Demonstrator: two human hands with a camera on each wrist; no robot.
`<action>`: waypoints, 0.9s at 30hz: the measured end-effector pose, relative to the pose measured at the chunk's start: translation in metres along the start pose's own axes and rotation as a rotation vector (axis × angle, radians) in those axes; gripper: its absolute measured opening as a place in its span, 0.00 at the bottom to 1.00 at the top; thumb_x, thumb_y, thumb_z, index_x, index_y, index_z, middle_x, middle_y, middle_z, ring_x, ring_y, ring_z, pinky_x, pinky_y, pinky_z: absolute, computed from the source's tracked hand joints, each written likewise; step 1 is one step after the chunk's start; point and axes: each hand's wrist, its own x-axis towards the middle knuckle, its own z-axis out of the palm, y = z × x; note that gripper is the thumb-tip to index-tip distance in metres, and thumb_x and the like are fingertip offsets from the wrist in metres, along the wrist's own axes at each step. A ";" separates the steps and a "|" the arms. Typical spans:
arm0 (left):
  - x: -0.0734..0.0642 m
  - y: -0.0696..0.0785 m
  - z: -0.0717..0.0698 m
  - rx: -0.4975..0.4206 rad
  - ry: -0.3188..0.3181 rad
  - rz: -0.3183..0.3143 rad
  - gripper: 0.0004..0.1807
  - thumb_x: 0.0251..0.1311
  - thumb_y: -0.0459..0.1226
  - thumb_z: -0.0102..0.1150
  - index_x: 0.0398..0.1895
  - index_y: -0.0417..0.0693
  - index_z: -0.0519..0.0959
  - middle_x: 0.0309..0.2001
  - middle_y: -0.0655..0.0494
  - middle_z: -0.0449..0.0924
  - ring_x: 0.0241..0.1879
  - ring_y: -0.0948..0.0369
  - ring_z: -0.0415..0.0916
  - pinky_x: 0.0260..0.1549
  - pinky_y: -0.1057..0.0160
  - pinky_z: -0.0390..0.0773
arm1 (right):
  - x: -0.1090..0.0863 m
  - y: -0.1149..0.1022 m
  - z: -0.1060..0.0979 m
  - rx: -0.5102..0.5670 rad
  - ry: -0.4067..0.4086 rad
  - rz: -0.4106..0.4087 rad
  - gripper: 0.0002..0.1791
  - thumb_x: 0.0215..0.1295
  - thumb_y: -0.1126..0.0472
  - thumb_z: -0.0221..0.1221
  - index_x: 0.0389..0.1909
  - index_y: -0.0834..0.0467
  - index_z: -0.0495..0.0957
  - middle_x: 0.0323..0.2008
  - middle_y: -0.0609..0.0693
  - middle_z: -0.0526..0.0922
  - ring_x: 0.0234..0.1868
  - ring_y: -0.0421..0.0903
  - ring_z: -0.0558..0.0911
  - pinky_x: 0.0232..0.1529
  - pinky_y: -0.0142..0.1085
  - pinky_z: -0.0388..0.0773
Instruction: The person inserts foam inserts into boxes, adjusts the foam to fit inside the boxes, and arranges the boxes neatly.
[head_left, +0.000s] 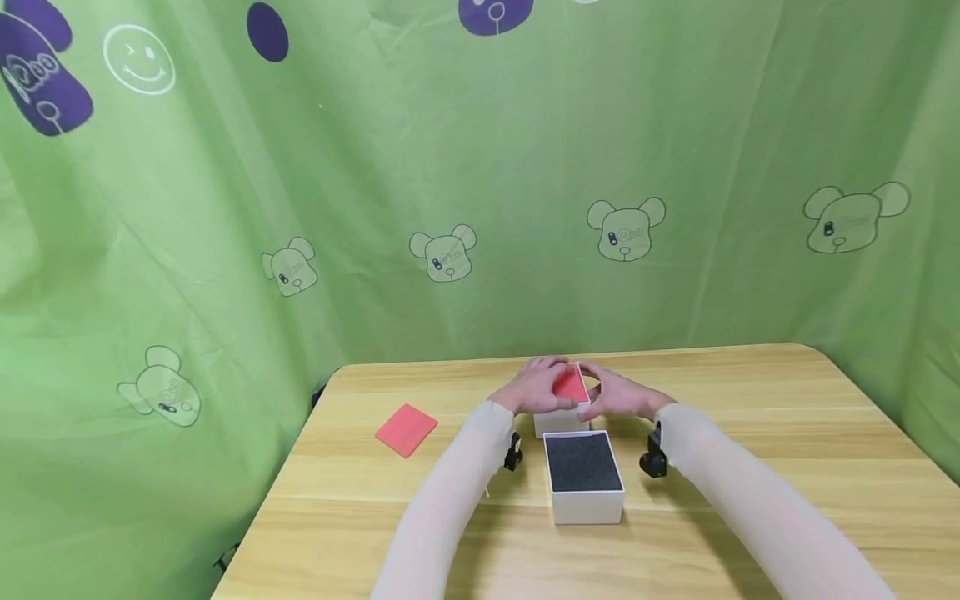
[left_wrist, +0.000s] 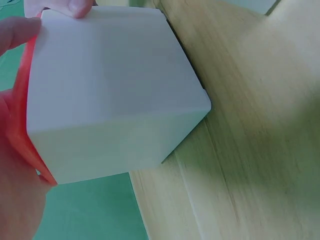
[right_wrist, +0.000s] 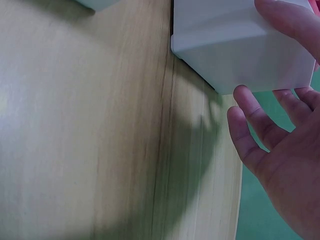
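At the far side of the table stands a white box point(head_left: 551, 425), its top covered by a red sheet point(head_left: 570, 385). My left hand point(head_left: 534, 387) spans this top from the left and holds the sheet against the rim. In the left wrist view the red sheet point(left_wrist: 20, 112) bulges out past the box's upper edge, under the palm. From the right, my right hand point(head_left: 621, 393) grips the box's corner. Its thumb lies on one wall of the white box point(right_wrist: 225, 37) in the right wrist view, while the fingers reach round the adjoining wall, two of them spread apart.
A second white box point(head_left: 588, 508) with a dark grey insert point(head_left: 583, 462) stands nearer me, between my forearms. Flat on the table to the left lies another red sheet point(head_left: 407, 430). Behind the wooden table point(head_left: 720, 392) hangs a green curtain point(head_left: 525, 142).
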 end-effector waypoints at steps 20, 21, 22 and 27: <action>0.001 0.002 0.005 0.073 0.028 0.044 0.29 0.67 0.56 0.45 0.66 0.55 0.67 0.66 0.57 0.62 0.65 0.57 0.55 0.66 0.58 0.49 | 0.002 0.002 0.001 0.004 0.009 -0.001 0.57 0.47 0.65 0.71 0.72 0.60 0.42 0.70 0.65 0.48 0.54 0.56 0.75 0.54 0.47 0.73; 0.001 0.002 0.004 0.071 0.028 0.044 0.28 0.67 0.55 0.45 0.66 0.55 0.67 0.66 0.57 0.62 0.65 0.57 0.55 0.66 0.58 0.49 | 0.002 0.002 0.001 0.004 0.009 -0.002 0.57 0.47 0.65 0.71 0.72 0.60 0.42 0.70 0.66 0.47 0.54 0.56 0.75 0.53 0.46 0.73; 0.000 0.002 0.004 0.067 0.031 0.044 0.28 0.67 0.55 0.44 0.66 0.55 0.67 0.66 0.57 0.62 0.65 0.56 0.55 0.66 0.58 0.50 | 0.002 0.002 0.001 0.012 0.006 -0.007 0.57 0.47 0.65 0.71 0.72 0.61 0.42 0.70 0.66 0.47 0.53 0.56 0.75 0.53 0.46 0.74; -0.004 -0.004 0.004 0.032 0.050 0.030 0.28 0.67 0.55 0.44 0.65 0.53 0.68 0.66 0.56 0.63 0.65 0.56 0.56 0.65 0.59 0.53 | -0.001 0.002 -0.001 0.046 -0.012 -0.012 0.57 0.47 0.67 0.71 0.72 0.62 0.41 0.70 0.66 0.44 0.51 0.55 0.76 0.50 0.44 0.76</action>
